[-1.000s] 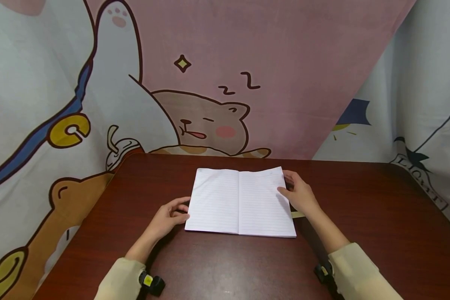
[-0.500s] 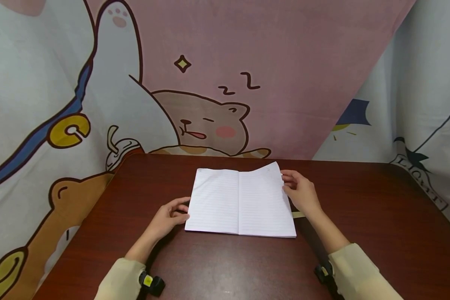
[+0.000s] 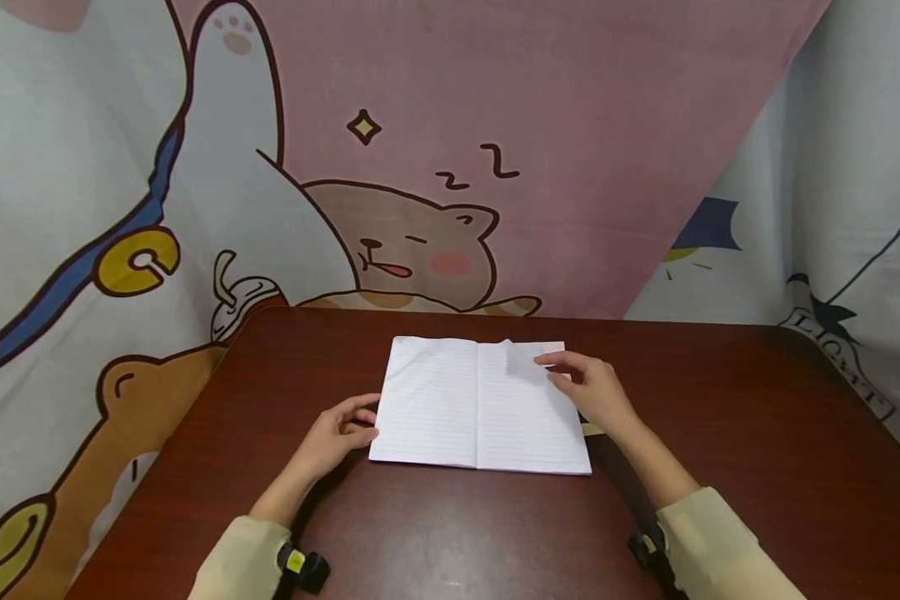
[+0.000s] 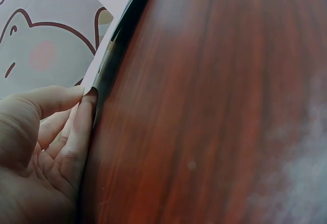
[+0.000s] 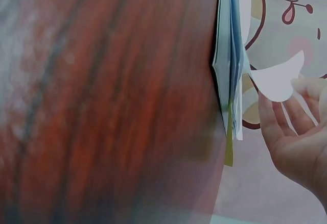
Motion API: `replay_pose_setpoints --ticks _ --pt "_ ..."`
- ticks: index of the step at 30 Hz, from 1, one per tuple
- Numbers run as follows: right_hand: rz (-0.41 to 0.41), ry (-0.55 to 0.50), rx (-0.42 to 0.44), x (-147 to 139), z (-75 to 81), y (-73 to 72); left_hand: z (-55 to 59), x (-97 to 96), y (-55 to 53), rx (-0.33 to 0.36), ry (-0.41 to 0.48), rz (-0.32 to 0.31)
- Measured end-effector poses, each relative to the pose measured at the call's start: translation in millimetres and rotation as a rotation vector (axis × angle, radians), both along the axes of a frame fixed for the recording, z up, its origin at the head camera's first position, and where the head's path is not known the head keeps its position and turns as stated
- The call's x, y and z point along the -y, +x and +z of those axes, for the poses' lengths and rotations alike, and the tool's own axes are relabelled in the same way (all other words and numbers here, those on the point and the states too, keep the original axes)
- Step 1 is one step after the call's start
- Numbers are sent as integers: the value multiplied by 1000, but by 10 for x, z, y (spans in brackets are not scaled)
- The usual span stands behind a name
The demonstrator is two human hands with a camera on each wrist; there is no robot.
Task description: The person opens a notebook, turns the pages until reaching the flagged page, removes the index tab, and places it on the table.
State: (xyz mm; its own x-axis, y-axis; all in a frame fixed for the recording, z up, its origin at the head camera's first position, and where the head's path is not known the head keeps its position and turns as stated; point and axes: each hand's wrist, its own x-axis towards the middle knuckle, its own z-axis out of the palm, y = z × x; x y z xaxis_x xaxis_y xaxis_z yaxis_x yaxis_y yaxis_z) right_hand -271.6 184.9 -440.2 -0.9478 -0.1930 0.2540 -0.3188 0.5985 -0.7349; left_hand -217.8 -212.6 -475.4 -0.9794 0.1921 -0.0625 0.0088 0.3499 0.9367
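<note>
Notebook [image 3: 431,408], qty 1: open, ruled white pp., on dk red-brown wood table [image 3: 457,546], between the hands; fold runs twd the person. L hand [image 3: 326,442]: pinches notebook at its L edge, thumb on upper face, fingers beneath, per L wrist view. R hand [image 3: 602,392]: pinches R page [image 3: 527,404], thumb one side, fingers the other; page raised at far R corner & curled twd the fold, w/ a further sheet showing below. Strip [image 3: 593,429], yellow-green, qty 1: sticks out past notebook's R edge, just beside R hand. Sleeves [image 3: 242,557], cream, qty 2: one per forearm. Wrist cams [image 3: 314,572], blk, qty 2: one per wrist, inner side. Backdrop cloth [image 3: 570,125], pink & white, printed: hangs behind table; incl. sleeping animal [image 3: 420,237] w/ two "Z" marks, yellow bell [image 3: 138,265] on blue band to L, dk blue shape [image 3: 712,223] to R.
</note>
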Motion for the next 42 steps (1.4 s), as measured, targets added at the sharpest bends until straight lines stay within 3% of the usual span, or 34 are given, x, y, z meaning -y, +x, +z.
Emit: replay_pose_setpoints --ticks 10,26,42 --pt "176 -13 65 30 -45 -4 -1 -3 -2 1 3 1" --pt "245 17 68 122 -71 13 -6 0 -5 -6 3 1" --pt "298 67 2 247 -110 15 -8 -8 -1 -11 6 2"
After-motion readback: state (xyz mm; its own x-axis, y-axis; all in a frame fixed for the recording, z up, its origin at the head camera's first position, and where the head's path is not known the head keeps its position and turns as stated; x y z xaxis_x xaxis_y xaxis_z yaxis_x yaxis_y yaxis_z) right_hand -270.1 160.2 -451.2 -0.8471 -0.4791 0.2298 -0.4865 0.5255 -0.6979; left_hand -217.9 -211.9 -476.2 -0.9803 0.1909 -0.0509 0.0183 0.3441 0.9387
